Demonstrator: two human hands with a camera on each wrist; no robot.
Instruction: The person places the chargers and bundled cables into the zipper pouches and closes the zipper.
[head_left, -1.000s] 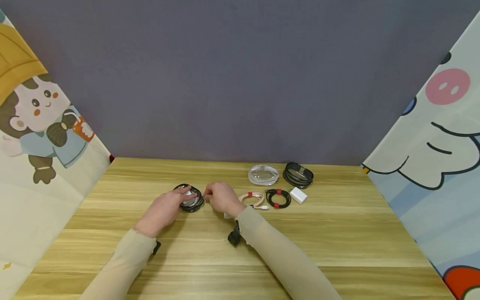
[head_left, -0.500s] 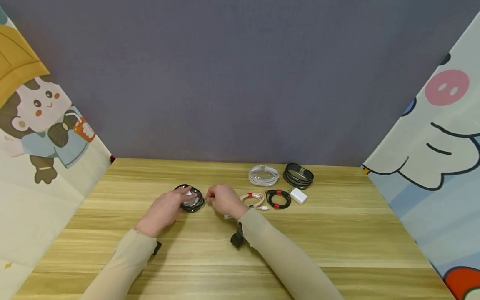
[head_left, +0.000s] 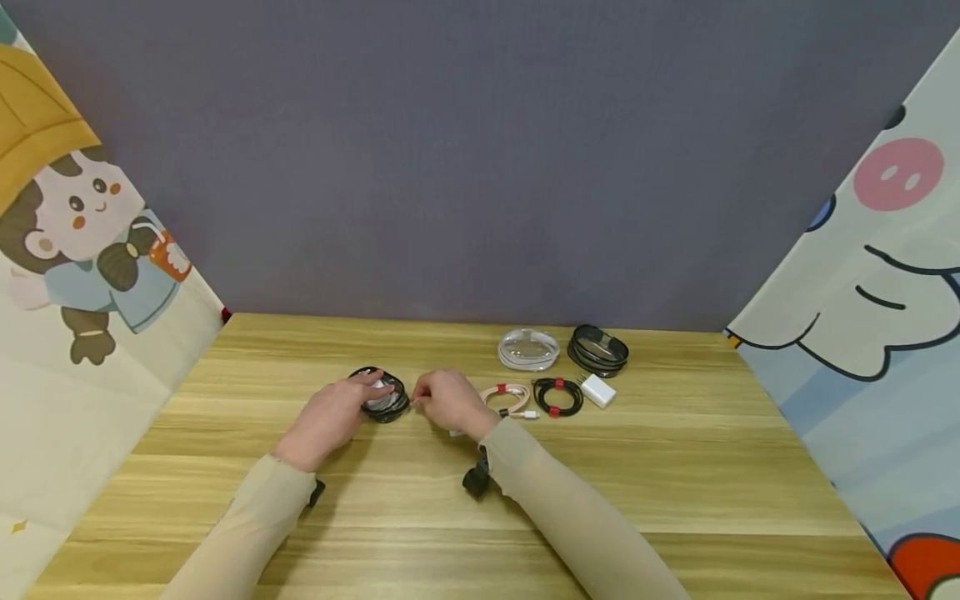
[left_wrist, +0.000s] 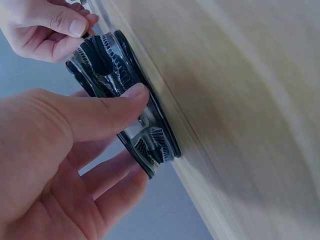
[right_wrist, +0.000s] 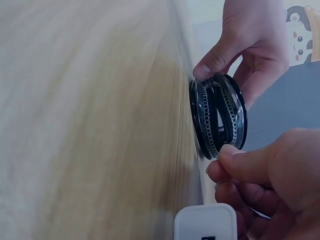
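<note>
A small round zip case (head_left: pixel 387 407), clear with black edging and a black zipper, stands on the wooden table, left of the middle. My left hand (head_left: pixel 330 419) grips it, thumb on one rim and fingers round the other, as the left wrist view shows. At the case's right side, my right hand (head_left: pixel 450 402) pinches something small at the zipper, seemingly its pull. Its thumb and forefinger (right_wrist: pixel 231 150) mostly hide that piece. Cables or other contents inside cannot be made out clearly.
Right of my right hand lie a beige cable coil (head_left: pixel 517 392), a black coil (head_left: pixel 558 398) with red ties and a white charger (head_left: pixel 597 391). Behind are a white coil (head_left: pixel 528 350) and a larger black coil (head_left: pixel 597 351). Another white block (right_wrist: pixel 206 222) sits by my right hand.
My right hand has shifted slightly to the right, away from me a little less than before. The left hand and the case have stayed in place.
</note>
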